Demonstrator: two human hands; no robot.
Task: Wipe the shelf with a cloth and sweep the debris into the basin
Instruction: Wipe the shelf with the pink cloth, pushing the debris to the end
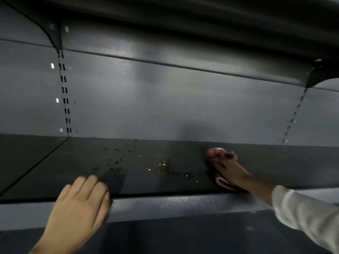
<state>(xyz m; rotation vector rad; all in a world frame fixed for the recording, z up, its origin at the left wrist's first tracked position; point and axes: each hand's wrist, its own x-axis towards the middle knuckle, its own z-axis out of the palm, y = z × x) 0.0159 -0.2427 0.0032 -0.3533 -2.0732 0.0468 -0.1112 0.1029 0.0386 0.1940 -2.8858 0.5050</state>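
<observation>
The dark grey shelf (156, 186) carries debris (117, 162), dark crumbs to the left and paler specks with a brownish smear mid-shelf. Right of these lies the pink cloth (222, 182), bunched and white-edged. Its long axis runs from the front lip toward the back wall. The right hand (230, 171) presses flat on it, fingers outstretched. The left hand (80, 200) rests relaxed over the lip.

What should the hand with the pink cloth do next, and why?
Probably slide the cloth leftward along the shelf. The right hand presses it down to the right of the crumbs, which lie scattered between it and the left hand resting on the shelf's front edge, so a leftward sweep would likely gather them.
</observation>
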